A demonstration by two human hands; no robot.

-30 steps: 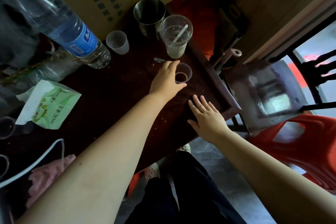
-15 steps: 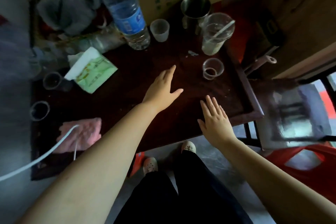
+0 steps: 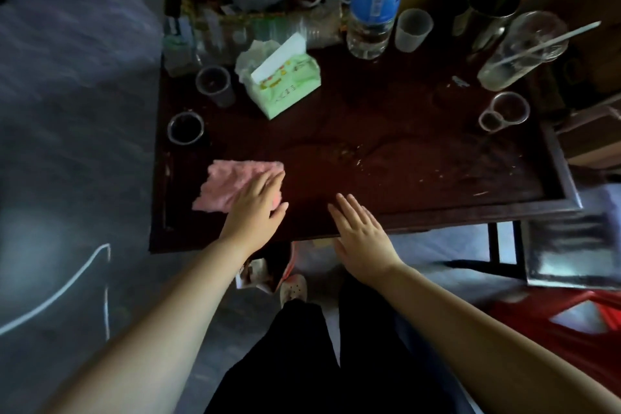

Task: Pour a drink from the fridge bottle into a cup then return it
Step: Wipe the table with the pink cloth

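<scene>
Near the bottom middle of the frame, both hands are flat and open, holding nothing. The left hand (image 3: 257, 208) rests on a pink cloth (image 3: 232, 186) on the dark table (image 3: 386, 158). The right hand (image 3: 361, 233) lies at the table's near edge. The small clear cup (image 3: 504, 111) stands at the right side. A water bottle (image 3: 374, 0) stands at the top. I think wiping comes now. Next, the left hand must press and slide the cloth.

clear bottle (image 3: 376, 0) upright, small cup (image 3: 504, 112) — far right
</scene>
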